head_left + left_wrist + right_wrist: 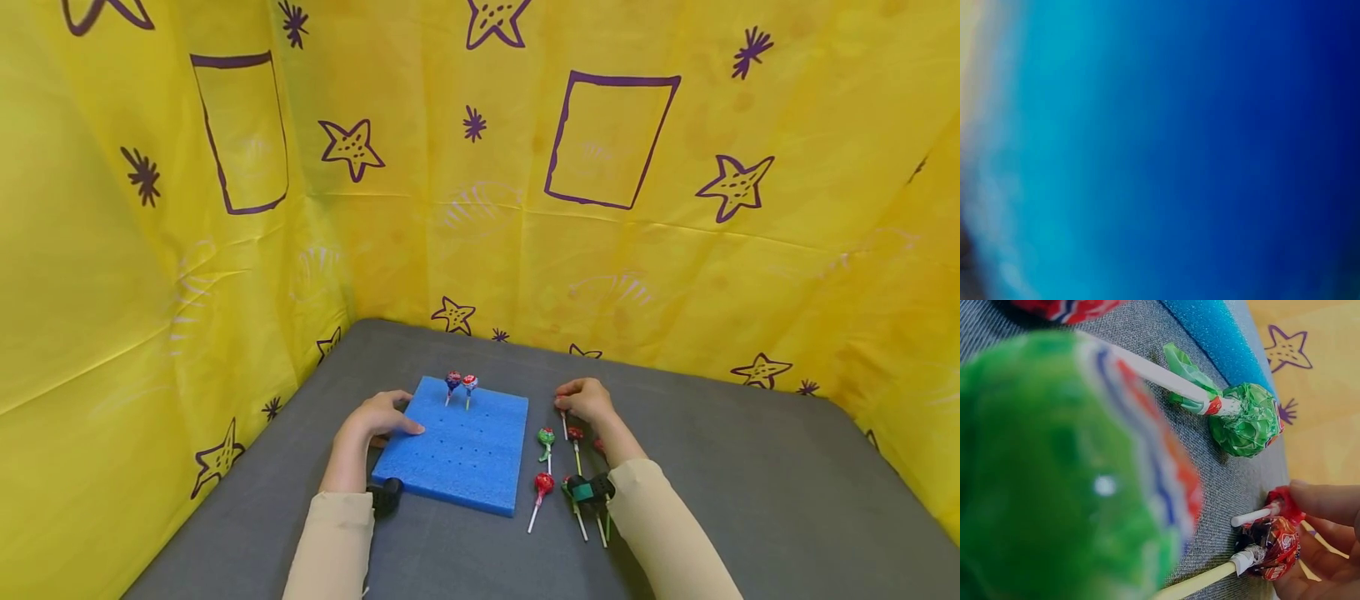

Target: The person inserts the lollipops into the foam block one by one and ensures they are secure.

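A blue foam board (450, 475) with rows of small holes lies on the dark table. Two lollipops stand upright near its far edge, a dark purple one (453, 380) and a red-and-white one (470, 382). My left hand (378, 419) holds the board's left edge, thumb on top; only blurred blue fills most of the left wrist view. To the right of the board, my right hand (588, 402) pinches a red lollipop (1285, 505) by its wrapped head, white stick toward me. Right beside it lies a dark red lollipop (1270, 547) with a yellowish stick.
Several more lollipops lie between board and right forearm, among them a green one (546, 436) and a red one (543, 483). Some are partly hidden under the right wrist. A yellow patterned cloth (525, 250) walls the grey table (720, 467) at back and sides.
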Available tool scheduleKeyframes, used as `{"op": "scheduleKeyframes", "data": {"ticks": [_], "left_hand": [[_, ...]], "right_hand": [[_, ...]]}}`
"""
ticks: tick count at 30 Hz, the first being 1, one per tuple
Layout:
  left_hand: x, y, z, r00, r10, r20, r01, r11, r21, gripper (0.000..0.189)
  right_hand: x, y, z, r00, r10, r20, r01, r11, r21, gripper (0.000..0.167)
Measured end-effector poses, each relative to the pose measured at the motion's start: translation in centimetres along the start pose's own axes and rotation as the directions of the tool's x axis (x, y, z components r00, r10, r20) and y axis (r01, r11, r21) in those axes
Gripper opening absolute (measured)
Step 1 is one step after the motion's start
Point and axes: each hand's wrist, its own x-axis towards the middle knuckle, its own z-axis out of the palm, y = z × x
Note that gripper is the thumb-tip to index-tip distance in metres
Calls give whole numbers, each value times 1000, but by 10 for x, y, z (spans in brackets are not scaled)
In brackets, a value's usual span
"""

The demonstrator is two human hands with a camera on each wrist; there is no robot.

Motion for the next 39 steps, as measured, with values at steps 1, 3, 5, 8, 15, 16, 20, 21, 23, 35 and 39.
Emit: {"op": "scheduleKeyframes", "data": {"ticks": [1, 3, 5, 8, 15, 16, 20, 21, 23, 35, 39], "left_hand": [[0, 0, 0, 1000, 0, 1, 0, 1000, -1, 76], [-1, 1, 0, 1000, -2, 4, 2, 1000, 0, 76], [-2, 2, -1, 1000, -7, 5, 7, 1000, -1, 77], [-3, 2, -1, 1000, -9, 10, 9, 1000, 2, 77], [0, 1, -1, 1000, -5, 6, 5, 1000, 7, 76], [0, 1, -1, 1000, -5, 6, 5, 1000, 6, 76], [-1, 2, 0, 1000, -2, 7, 2, 1000, 7, 77], [-1, 1, 0, 1000, -2, 5, 2, 1000, 7, 77], [-1, 1, 0, 1000, 2, 6, -2, 1000, 11, 77], [-1, 1, -1, 1000, 14, 9, -14, 1000, 12, 77], [-2, 1, -1, 1000, 13, 11, -13, 1000, 12, 77]], "right_hand": [[0, 0, 0, 1000, 2, 2, -2, 1000, 9, 25], [0, 1, 0, 1000, 0, 1, 0, 1000, 30, 26], [0, 1, 0, 1000, -3, -3, 3, 999, 49, 26], [0, 1, 0, 1000, -3, -9, 4, 995, 98, 28], [1, 0, -3, 999, 0, -43, 8, 983, 185, 28], [1, 0, -4, 999, 2, -46, 7, 981, 194, 29], [2, -1, -5, 999, 4, -36, 5, 967, 255, 32], [1, -2, -6, 999, 3, -32, 6, 961, 276, 33], [1, -4, -7, 1000, -5, -22, 12, 947, 320, 35], [-2, -21, -5, 996, -84, -22, 86, 924, 372, 36], [-4, -27, -3, 996, -87, -17, 87, 921, 380, 36]]}}
